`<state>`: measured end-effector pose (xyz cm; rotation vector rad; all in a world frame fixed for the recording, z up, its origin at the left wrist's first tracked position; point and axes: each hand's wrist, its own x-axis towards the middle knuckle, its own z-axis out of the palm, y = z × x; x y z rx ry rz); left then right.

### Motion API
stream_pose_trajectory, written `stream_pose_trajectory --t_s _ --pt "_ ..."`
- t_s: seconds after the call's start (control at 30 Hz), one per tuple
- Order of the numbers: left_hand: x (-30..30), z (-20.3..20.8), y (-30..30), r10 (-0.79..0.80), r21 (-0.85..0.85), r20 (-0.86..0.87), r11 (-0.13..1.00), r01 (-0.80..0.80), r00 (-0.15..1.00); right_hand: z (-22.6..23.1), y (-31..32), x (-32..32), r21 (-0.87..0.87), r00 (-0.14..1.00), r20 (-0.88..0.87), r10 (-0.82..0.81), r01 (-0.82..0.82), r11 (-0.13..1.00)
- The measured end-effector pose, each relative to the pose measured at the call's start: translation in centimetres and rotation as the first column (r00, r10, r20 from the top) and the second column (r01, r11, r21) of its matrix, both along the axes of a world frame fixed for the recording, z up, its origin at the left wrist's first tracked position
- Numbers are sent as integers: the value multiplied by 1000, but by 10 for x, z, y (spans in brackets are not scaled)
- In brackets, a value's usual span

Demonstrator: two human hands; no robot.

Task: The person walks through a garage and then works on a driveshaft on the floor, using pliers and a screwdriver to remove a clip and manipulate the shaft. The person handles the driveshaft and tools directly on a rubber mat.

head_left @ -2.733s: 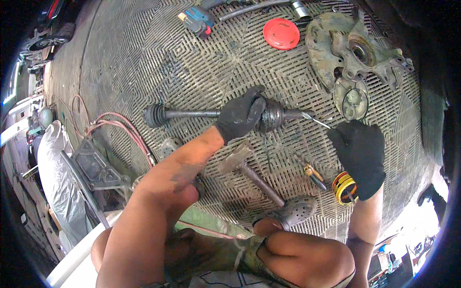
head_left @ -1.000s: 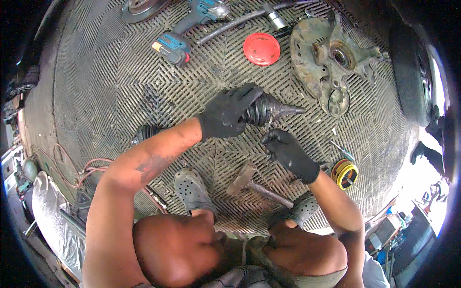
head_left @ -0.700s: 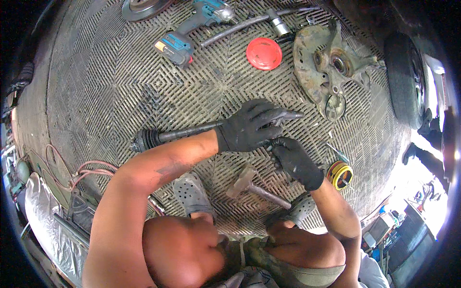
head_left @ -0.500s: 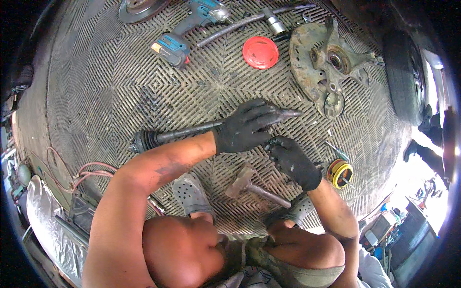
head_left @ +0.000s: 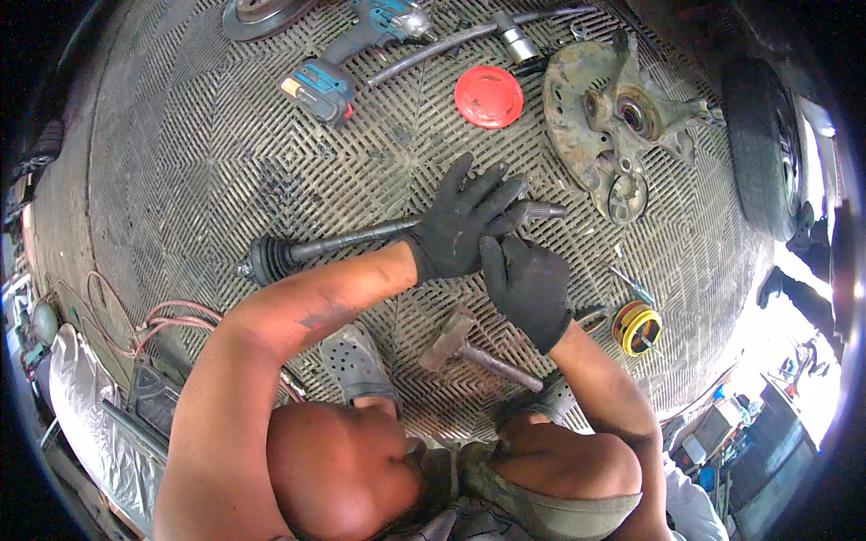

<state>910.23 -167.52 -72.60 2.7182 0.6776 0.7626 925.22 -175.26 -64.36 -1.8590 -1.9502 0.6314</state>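
A drive axle (head_left: 356, 238) with a ribbed black boot (head_left: 272, 259) lies across the floor mat, its splined tip (head_left: 543, 210) pointing right. My left hand (head_left: 458, 224), in a black glove, rests over the axle's right part with its fingers spread. Close below the axle's right joint is my gloved right hand (head_left: 532, 287), fingers curled in and thumb up beside the left palm. Whatever those curled fingers hold is hidden. A hammer (head_left: 446, 341) with a heavy head lies below the hands, between my feet.
Beyond the hands are a cordless impact wrench (head_left: 365, 41), a bar (head_left: 433, 54), a red lid (head_left: 488, 96) and a rusty steering knuckle (head_left: 622, 108). At right sit a yellow-rimmed tin (head_left: 637, 327), a screwdriver (head_left: 639, 288) and a tyre (head_left: 762, 144). A hose (head_left: 171, 317) curls at left.
My left hand has loosened from its wrap over the axle and spread its fingers away from me. My right hand has moved left and slightly up, against the axle's joint.
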Motion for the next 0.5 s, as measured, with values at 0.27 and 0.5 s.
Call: stream_pose_trajectory --t_s 0.27,0.5 --pt "10 2 0 28 -12 -24 1000 -28 999 -16 17 12 341 984 10 179 -172 924" --pt "4 8 5 32 -37 -84 999 -35 996 -15 19 13 274 967 -13 256 -243 930"
